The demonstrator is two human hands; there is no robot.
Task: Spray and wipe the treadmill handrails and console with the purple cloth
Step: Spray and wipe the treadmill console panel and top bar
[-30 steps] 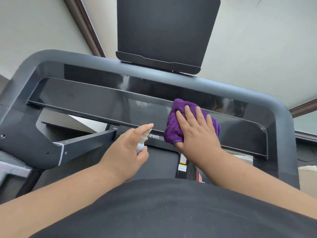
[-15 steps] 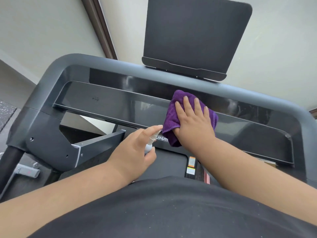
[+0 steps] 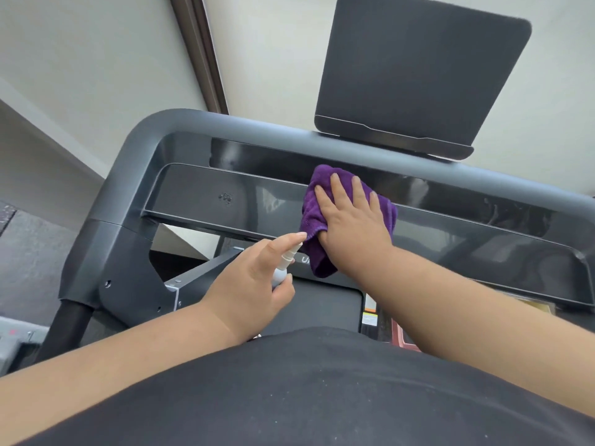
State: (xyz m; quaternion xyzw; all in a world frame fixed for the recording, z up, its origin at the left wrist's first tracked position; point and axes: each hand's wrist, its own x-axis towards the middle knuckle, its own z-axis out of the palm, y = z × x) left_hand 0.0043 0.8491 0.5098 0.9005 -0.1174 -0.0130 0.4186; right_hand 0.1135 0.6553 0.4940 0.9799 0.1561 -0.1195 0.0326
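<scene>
The right hand (image 3: 351,223) pressed flat-fingered on the purple cloth (image 3: 317,217) atop the glossy console (image 3: 199,197), while just below it the left hand (image 3: 254,278) gripped a small white spray bottle (image 3: 283,265) (forefinger on its nozzle).

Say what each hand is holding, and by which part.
The left hand grips a small white spray bottle around its body, forefinger on the nozzle top. The right hand holds nothing; its flat fingers press the purple cloth against the console.

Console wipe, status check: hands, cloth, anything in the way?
Right hand flat on purple cloth, pressing it to console panel. Left hand grips spray bottle, finger on top. Nothing in the way.
</scene>
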